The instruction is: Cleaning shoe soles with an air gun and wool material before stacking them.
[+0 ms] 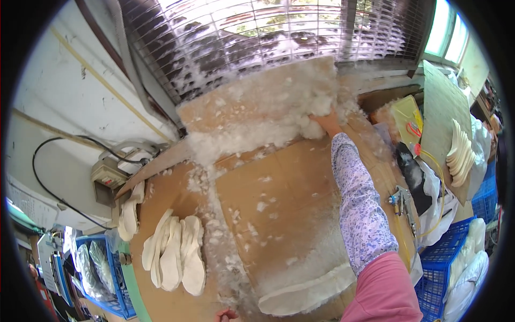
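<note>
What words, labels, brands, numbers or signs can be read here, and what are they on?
No text can be read clearly anywhere.
Beige switch box on the left: any markings are too small to read.
Metal spray gun on the right: any markings are too small to read.
Cream insole-shaped pieces: no lettering visible.
Cardboard sheet: no lettering visible.

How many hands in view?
2: the right hand at the white fluff by the cardboard panel, and the left hand at the bottom edge, mostly out of frame.
</note>
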Tool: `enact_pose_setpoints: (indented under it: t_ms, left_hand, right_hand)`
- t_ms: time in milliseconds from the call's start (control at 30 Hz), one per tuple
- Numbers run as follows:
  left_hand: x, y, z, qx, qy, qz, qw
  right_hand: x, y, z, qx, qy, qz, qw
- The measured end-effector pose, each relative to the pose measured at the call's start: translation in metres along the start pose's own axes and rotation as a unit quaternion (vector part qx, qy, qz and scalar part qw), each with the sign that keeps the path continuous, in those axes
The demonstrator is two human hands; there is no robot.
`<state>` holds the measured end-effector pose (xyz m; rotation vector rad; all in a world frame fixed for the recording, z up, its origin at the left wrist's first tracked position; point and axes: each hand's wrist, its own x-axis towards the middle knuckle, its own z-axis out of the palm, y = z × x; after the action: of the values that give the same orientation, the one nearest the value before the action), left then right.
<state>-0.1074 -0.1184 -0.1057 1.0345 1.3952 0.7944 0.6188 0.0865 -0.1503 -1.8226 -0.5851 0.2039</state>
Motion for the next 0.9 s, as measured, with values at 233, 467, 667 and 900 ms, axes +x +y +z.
enact_pose_setpoints:
  t_ms: [233, 467, 667, 900]
  left_hand:
    - [0.009, 0.026, 0.014, 0.008, -0.018, -0.019, 1.000]
    - [0.099, 0.103, 0.060, 0.004, -0.100, 0.185, 0.978]
    - [0.227, 0.155, 0.127, 0.055, -0.187, 0.286, 0.938]
    - [0.383, 0.163, 0.176, 0.170, -0.071, 0.432, 0.883]
  right_hand:
    - [-0.084, -0.026, 0.130, 0.006, 0.038, -0.151, 0.988]
    - [-0.140, -0.094, 0.158, 0.052, 0.002, -0.228, 0.972]
    - [-0.192, -0.131, 0.227, 0.056, -0.104, -0.285, 0.951]
    - [-0.248, -0.191, 0.253, -0.160, -0.209, -0.295, 0.919]
